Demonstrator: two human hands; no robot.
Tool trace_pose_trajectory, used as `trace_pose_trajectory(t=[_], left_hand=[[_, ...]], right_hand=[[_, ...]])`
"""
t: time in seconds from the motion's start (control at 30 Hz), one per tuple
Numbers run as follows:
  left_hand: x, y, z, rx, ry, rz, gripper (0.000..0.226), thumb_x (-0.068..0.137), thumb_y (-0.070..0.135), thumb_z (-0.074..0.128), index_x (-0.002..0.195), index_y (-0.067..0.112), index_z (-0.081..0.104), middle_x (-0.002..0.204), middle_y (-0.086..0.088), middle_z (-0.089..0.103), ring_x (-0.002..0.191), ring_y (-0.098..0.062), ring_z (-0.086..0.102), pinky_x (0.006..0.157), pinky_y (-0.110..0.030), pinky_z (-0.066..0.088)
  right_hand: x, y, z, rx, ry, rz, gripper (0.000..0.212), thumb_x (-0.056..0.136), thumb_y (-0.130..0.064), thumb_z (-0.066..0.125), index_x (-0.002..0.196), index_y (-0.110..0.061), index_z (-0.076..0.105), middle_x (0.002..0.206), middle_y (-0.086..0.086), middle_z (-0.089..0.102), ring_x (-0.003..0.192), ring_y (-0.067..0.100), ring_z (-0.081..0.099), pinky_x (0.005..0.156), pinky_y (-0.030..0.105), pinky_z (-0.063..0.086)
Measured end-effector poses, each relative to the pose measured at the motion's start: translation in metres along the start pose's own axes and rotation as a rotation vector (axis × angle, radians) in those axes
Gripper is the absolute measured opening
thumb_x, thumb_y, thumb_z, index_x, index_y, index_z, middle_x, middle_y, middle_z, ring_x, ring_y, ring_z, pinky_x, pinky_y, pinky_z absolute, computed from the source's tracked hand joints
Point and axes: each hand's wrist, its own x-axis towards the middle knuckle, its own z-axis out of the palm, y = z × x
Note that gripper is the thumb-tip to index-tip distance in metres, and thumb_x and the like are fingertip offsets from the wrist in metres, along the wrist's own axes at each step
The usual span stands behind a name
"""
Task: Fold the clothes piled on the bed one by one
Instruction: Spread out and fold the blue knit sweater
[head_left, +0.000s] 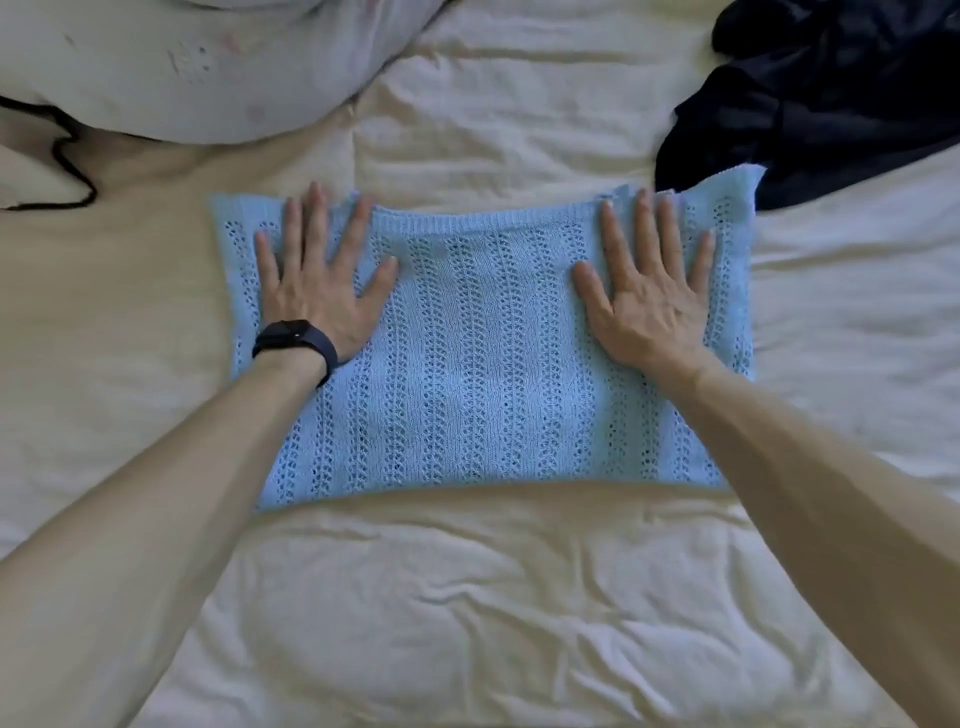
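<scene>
Two hands, left hand (317, 291) and right hand (649, 301), lie flat with fingers spread, pressing one folded light-blue knit garment (483, 364) on the bed (467, 597). One dark garment (831, 104) lies beyond the right hand; one pillow (182, 62) beyond the left.

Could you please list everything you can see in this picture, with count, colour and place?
knit garment: one, light blue, flat at the bed's centre
dark clothing: one heap, navy, upper right
pillow: one, greyish white, upper left
wavy trim: one, black, far left
bed sheet: one, cream, wrinkled, underneath everything
wristwatch: one, black, left wrist
left hand: one, flat on the knit's left side
right hand: one, flat on its right side
</scene>
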Motion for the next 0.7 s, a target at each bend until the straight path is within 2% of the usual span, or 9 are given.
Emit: trace_pose_trajectory(t=[0.1,0.17,0.33,0.4,0.43,0.5,0.57,0.63,0.7], left_hand=[[-0.012,0.014,-0.008,-0.023,0.016,-0.144,0.067,0.097,0.069,0.004,0.156,0.042,-0.012,0.168,-0.004,-0.009,0.154,-0.027,-0.007,0.12,-0.061,-0.005],[-0.036,0.057,-0.016,-0.114,0.027,-0.106,0.067,0.097,0.065,0.011,0.158,0.04,-0.003,0.168,-0.004,-0.012,0.154,-0.027,-0.007,0.118,-0.062,-0.009],[-0.135,0.212,-0.014,-0.123,-0.278,0.416,0.08,0.088,0.076,0.02,0.156,0.044,-0.008,0.164,0.004,-0.022,0.154,-0.025,-0.012,0.114,-0.057,-0.019],[-0.164,0.269,-0.007,-0.082,-0.389,0.543,0.088,0.09,0.064,0.04,0.154,0.043,-0.017,0.165,0.004,-0.021,0.153,-0.026,-0.017,0.115,-0.057,-0.019],[-0.171,0.292,-0.004,-0.049,-0.411,0.518,0.092,0.092,0.053,0.048,0.155,0.04,-0.017,0.166,0.003,-0.019,0.153,-0.026,-0.017,0.116,-0.057,-0.017],[-0.175,0.323,-0.008,-0.053,-0.379,0.376,0.085,0.095,0.038,0.051,0.158,0.034,-0.006,0.168,-0.001,-0.004,0.154,-0.028,-0.006,0.12,-0.056,-0.006],[-0.174,0.335,-0.016,-0.117,-0.267,0.282,0.072,0.094,0.034,0.055,0.157,0.031,0.02,0.16,-0.002,0.026,0.147,-0.027,0.024,0.118,-0.05,0.019],[-0.174,0.337,-0.025,-0.215,-0.117,0.266,0.059,0.087,0.028,0.066,0.144,0.029,0.051,0.132,-0.002,0.056,0.12,-0.027,0.053,0.095,-0.042,0.043],[-0.175,0.333,-0.031,-0.466,-0.086,0.2,0.043,0.088,0.02,0.07,0.131,0.02,0.066,0.112,-0.008,0.066,0.103,-0.031,0.06,0.081,-0.039,0.046]], right_hand=[[-0.022,0.041,-0.01,0.03,-0.018,0.144,0.068,0.1,-0.069,0.008,0.16,-0.041,-0.009,0.17,-0.006,-0.015,0.155,0.013,-0.02,0.122,0.055,-0.017],[-0.048,0.064,-0.017,0.073,-0.031,0.208,0.066,0.101,-0.065,0.009,0.161,-0.041,-0.007,0.17,-0.004,-0.017,0.155,0.015,-0.02,0.122,0.057,-0.016],[-0.139,0.136,-0.02,0.157,-0.122,0.475,0.059,0.108,-0.05,0.018,0.163,-0.036,0.002,0.172,-0.001,-0.01,0.157,0.017,-0.012,0.124,0.059,-0.005],[-0.18,0.159,-0.017,0.14,-0.21,0.467,0.06,0.108,-0.045,0.021,0.163,-0.033,0.002,0.172,0.001,-0.007,0.157,0.016,-0.01,0.125,0.055,-0.004],[-0.197,0.168,-0.016,0.13,-0.256,0.426,0.06,0.108,-0.045,0.022,0.163,-0.033,0.001,0.172,0.002,-0.007,0.157,0.015,-0.01,0.125,0.053,-0.005],[-0.218,0.182,-0.02,0.132,-0.33,0.347,0.061,0.107,-0.047,0.021,0.163,-0.034,0.003,0.172,0.001,-0.008,0.157,0.014,-0.01,0.126,0.049,-0.004],[-0.222,0.19,-0.027,0.182,-0.353,0.305,0.061,0.106,-0.05,0.024,0.163,-0.033,0.011,0.172,0.001,-0.004,0.158,0.016,-0.005,0.126,0.049,0.002],[-0.216,0.194,-0.036,0.198,-0.322,0.286,0.059,0.105,-0.048,0.039,0.16,-0.029,0.029,0.171,0.007,0.012,0.157,0.024,0.013,0.123,0.047,0.016],[-0.205,0.192,-0.046,0.293,-0.222,0.308,0.049,0.099,-0.044,0.056,0.144,-0.023,0.054,0.157,0.012,0.041,0.143,0.032,0.04,0.114,0.045,0.034]])
